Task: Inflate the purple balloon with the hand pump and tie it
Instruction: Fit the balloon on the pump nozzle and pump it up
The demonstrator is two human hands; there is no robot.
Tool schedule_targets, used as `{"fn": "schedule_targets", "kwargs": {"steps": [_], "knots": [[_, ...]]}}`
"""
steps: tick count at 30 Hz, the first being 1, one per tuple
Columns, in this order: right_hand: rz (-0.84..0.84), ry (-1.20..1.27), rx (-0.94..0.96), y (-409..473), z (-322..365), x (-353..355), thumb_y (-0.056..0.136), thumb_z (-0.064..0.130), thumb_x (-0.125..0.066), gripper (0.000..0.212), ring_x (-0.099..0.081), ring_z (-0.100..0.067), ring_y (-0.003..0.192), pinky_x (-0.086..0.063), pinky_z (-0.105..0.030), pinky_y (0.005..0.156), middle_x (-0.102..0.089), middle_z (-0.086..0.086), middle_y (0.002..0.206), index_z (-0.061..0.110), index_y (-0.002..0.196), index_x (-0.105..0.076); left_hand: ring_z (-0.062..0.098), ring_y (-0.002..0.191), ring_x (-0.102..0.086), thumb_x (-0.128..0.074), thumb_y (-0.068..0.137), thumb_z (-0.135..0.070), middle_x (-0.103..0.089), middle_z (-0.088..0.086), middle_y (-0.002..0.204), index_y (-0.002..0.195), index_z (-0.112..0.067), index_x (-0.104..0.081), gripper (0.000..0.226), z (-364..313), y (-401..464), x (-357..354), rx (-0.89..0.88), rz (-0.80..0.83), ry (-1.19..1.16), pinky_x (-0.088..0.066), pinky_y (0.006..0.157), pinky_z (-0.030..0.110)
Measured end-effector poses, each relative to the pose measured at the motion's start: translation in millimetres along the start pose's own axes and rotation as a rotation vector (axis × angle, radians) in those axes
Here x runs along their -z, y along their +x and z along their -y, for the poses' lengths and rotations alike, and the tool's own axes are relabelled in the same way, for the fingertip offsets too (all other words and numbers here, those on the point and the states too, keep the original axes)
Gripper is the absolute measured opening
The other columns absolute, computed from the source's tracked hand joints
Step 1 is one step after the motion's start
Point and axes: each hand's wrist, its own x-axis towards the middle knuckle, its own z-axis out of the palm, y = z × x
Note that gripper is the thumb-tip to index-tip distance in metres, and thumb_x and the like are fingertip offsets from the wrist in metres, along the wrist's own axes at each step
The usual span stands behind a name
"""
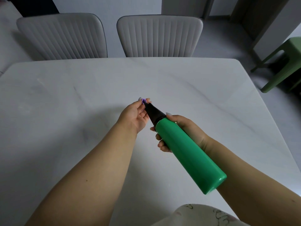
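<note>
Fingertips of the left hand (135, 116) pinch the rolled mouth of the purple balloon (144, 100), holding it right at the tip of the black nozzle (152, 112). Most of the balloon's body is hidden behind the palm. The right hand (182, 132) wraps firmly around the front of the green pump (187, 152), just behind the nozzle, above the white table (65, 95). To seat it well, I judge the lip should be stretched open and rolled well down the taper, pump held steady and in line, then pinched there so no air escapes. Two grey chairs (159, 35) stand beyond.
</note>
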Motion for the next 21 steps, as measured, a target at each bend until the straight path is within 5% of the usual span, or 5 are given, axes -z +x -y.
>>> {"fn": "schedule_targets", "kwargs": {"steps": [7,12,21], "knots": [[-0.042,-0.055,0.031,2.7,-3.2,-1.7,0.085,0.04,-0.05,0.048,-0.066,-0.028,0.055,-0.057,-0.033,0.057,-0.064,-0.016,0.072,-0.002,0.104,-0.06,0.016,0.084,-0.067,-0.059,0.094,-0.018,-0.071,0.005,0.081,0.088,-0.006,-0.062,0.013,3.6,-1.2,2.2,0.024,0.018,-0.008,-0.052,0.068,0.03],[-0.081,-0.099,0.082,3.3,-8.5,-2.9,0.088,0.038,-0.048,0.048,-0.066,-0.03,0.054,-0.056,-0.033,0.053,-0.064,-0.018,0.072,-0.005,0.107,-0.058,0.017,0.089,-0.066,-0.064,0.091,-0.02,-0.07,0.009,0.095,0.091,-0.006,-0.065,0.014,10.4,-6.6,4.6,0.068,0.04,-0.061,-0.049,0.097,0.034],[-0.059,-0.083,0.121,0.7,-22.3,-0.2,0.076,0.038,-0.058,0.052,-0.065,-0.03,0.056,-0.053,-0.031,0.051,-0.065,-0.017,0.074,-0.006,0.105,-0.06,0.02,0.09,-0.062,-0.059,0.093,-0.014,-0.065,0.008,0.092,0.091,-0.006,-0.064,0.01,9.7,-22.9,6.4,0.068,0.153,-0.143,-0.047,0.096,0.039]]}}
